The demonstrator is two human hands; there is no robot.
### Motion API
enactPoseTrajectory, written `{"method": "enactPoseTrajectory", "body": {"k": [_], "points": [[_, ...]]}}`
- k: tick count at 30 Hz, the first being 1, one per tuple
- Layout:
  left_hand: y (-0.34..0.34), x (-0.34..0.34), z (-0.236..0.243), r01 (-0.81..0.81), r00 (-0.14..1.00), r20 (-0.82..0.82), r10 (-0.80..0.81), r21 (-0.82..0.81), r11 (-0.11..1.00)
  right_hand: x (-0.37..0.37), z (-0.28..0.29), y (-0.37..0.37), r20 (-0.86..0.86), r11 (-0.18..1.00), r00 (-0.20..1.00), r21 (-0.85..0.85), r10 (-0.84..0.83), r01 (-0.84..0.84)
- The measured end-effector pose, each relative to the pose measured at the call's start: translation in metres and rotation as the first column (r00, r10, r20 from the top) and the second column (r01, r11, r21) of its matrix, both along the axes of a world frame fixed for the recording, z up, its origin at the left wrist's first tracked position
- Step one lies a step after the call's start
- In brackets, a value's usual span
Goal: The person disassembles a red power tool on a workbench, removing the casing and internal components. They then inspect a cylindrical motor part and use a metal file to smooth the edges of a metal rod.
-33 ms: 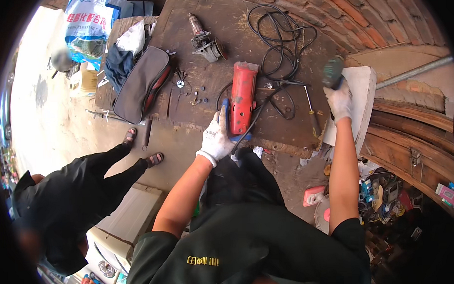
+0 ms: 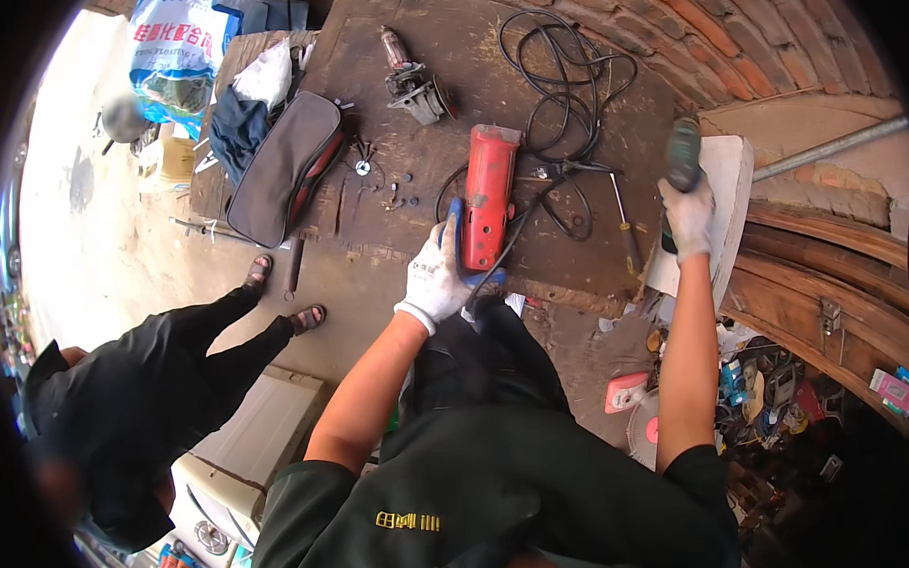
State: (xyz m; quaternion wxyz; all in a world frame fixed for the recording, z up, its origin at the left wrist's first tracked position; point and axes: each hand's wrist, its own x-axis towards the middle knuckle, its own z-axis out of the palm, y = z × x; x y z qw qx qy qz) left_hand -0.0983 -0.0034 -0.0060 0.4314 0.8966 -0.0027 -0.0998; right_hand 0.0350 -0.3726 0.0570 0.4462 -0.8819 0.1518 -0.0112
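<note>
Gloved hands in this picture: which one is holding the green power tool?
The right hand. It grasps the green power tool by the white slab, whereas the left hand touches the red tool housing.

The left arm (image 2: 363, 392) reaches forward and leans to the right. On the white-gloved left hand (image 2: 436, 281), the blue-tipped fingers (image 2: 456, 222) point ahead and the thumb (image 2: 488, 279) sticks out sideways. The right arm (image 2: 686, 361) goes almost straight ahead, and the gloved right hand (image 2: 688, 216) is curled up.
</note>
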Motion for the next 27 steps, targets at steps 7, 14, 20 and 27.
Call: {"method": "enactPoseTrajectory", "body": {"k": [7, 14, 20, 27], "points": [[-0.005, 0.000, -0.003, -0.028, 0.996, 0.084, 0.024, 0.041, 0.999, -0.148, 0.143, 0.064, -0.105, 0.937, 0.972, 0.306, 0.211, -0.170], [-0.004, 0.000, -0.017, 0.000, 0.996, 0.093, -0.004, 0.040, 0.999, -0.173, 0.162, 0.152, -0.367, 0.904, 0.888, 0.413, 0.276, -0.110], [-0.004, 0.004, -0.006, -0.031, 0.996, 0.079, 0.030, 0.018, 0.999, -0.168, 0.161, 0.176, -0.459, 0.927, 0.840, 0.352, 0.290, -0.128], [0.002, 0.010, -0.002, 0.047, 0.999, -0.028, -0.046, 0.036, 0.998, -0.162, 0.165, 0.186, -0.610, 0.731, 0.787, 0.578, 0.092, 0.362]]}}
